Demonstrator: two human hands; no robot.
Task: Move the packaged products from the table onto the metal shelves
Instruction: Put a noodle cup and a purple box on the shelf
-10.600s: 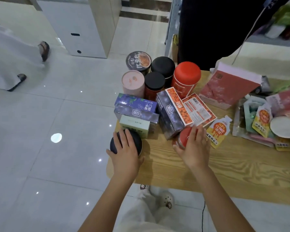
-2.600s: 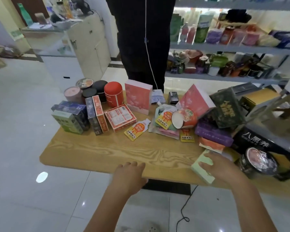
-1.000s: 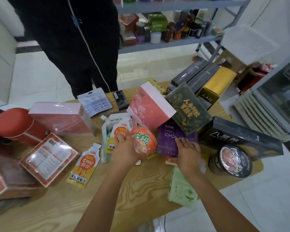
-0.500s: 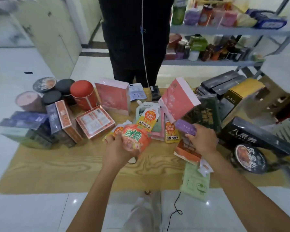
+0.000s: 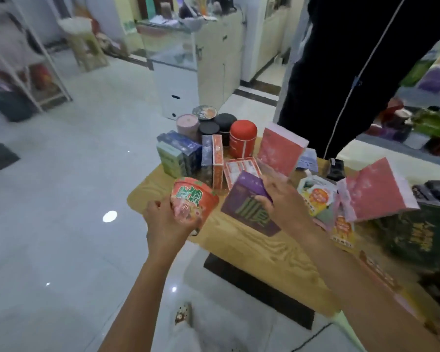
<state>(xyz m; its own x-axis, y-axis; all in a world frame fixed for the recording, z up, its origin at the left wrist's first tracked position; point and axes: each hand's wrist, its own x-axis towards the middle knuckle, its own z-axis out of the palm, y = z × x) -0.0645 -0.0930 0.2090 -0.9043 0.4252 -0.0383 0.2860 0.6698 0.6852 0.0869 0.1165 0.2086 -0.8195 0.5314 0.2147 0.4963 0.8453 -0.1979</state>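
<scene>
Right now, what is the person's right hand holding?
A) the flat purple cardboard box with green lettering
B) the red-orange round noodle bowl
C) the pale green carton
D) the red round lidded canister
A: the right hand curls its fingers over the top edge of the flat purple cardboard box, while the left hand grips the red-orange round noodle bowl.

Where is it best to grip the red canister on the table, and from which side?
Probably from above, fingers round the upper wall of the red canister: it stands upright, with a black-lidded jar to its left and a pink box to its right, crowding its sides.
</scene>
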